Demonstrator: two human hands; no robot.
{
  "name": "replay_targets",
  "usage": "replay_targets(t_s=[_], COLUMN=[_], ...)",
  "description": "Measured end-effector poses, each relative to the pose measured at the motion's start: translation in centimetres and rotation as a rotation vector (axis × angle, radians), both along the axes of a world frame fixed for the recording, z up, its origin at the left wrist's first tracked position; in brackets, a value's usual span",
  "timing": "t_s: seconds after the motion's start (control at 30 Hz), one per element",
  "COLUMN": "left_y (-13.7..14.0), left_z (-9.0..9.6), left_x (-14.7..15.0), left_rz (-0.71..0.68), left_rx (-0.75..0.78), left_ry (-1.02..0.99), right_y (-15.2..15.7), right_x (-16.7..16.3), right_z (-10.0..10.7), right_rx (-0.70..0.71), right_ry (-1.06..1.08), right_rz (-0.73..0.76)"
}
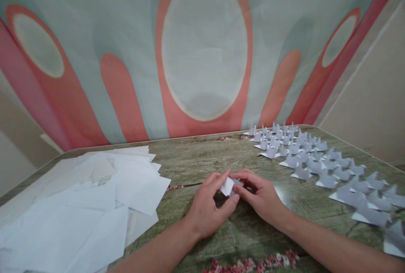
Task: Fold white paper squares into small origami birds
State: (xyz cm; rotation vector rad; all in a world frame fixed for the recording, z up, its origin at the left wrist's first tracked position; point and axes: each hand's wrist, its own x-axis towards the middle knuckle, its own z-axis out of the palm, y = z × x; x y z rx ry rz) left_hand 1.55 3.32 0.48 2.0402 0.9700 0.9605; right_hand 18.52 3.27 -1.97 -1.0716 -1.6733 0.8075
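Observation:
A small piece of folded white paper [227, 187] is held between my two hands, just above the middle of the table. My left hand [210, 205] pinches it from the left, with fingertips at its top and the thumb at its lower edge. From the right, my right hand [257, 195] grips the same paper between thumb and fingers. Part of the paper is hidden behind the fingers, so its full folded shape does not show.
Loose white paper sheets [85, 205] lie in an overlapping pile on the left. Rows of folded paper birds [302, 171] stand along the right side. The wood-patterned tabletop [190, 155] bears printed flowers. Behind it rises a wall covering [204, 49] with coral and grey shapes.

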Motion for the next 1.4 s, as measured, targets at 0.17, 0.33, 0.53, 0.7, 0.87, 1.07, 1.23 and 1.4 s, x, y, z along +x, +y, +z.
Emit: replay_targets(t_s=[0.17, 0.33, 0.53, 0.7, 0.87, 1.07, 1.23, 1.4], left_y=[0.0, 0.2, 0.3, 0.1, 0.2, 0.4, 0.5, 0.6], left_z=[-0.3, -0.6, -0.8, -0.9, -1.0, -1.2, -1.4, -1.4], left_x=[0.0, 0.1, 0.0, -0.1, -0.1, -0.3, -0.2, -0.2], left_rz=[0.025, 0.013, 0.005, 0.027, 0.018, 0.023, 0.035, 0.038], left_rx=[0.017, 0.058, 0.081, 0.113, 0.136, 0.164, 0.139, 0.093], left_ry=[-0.008, -0.017, -0.018, 0.014, 0.032, 0.092, 0.094, 0.074], right_y=[0.0, -0.1, -0.4, -0.5, -0.4, -0.4, -0.3, -0.2], right_x=[-0.1, -0.2, -0.3, -0.4, -0.4, -0.4, -0.3, -0.2], right_z=[0.2, 0.5, 0.8, 0.9, 0.7, 0.4, 0.3, 0.3], right_rx=[0.037, 0.083, 0.142, 0.123, 0.143, 0.152, 0.144, 0.101], right_ry=[-0.003, -0.024, -0.030, -0.008, -0.008, -0.019, -0.047, -0.065], right_rz=[-0.015, -0.033, -0.057, -0.059, -0.059, -0.054, -0.043, -0.019])
